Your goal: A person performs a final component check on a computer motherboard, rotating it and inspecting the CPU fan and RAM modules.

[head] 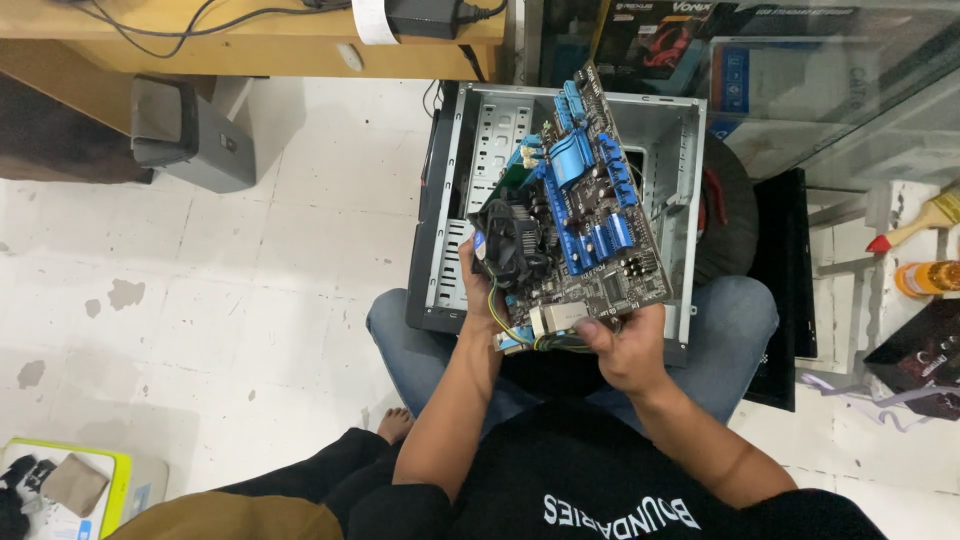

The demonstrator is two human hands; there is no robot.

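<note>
**Holding a circuit board over an open computer case**

Gripping the circuit board [580, 215] at its near end, both hands kept it tilted above the open computer case [690, 150], which lay across the person's lap. The board's long axis ran away from the body, from the hands up toward the far wall of the case, so nearly all of its length lay beyond the grip. The left hand [478, 285] was closed on the board's near left edge, just beside the round black cooling fan [505, 242]. The right hand [625, 345] was clamped on the near right corner, fingers wrapped around the metal connector block [560, 318] and the loose wires [520, 335] there. Both hands sat about equally near the case's front rim; the right carried the corner closer to the body.

Blue slots and a blue heat sink [572, 155] covered the board's far half, which hung over the case's bare metal floor. I could not tell whether the board's far end touched the case or hung free.

Left of the case lay a white tiled floor [250, 290], stained in spots, with a grey box [190, 130] under a wooden desk [250, 45] beyond it. Right of the case stood a glass cabinet [850, 100], with a paintbrush [925, 222] and a bottle [925, 278] near it.
</note>
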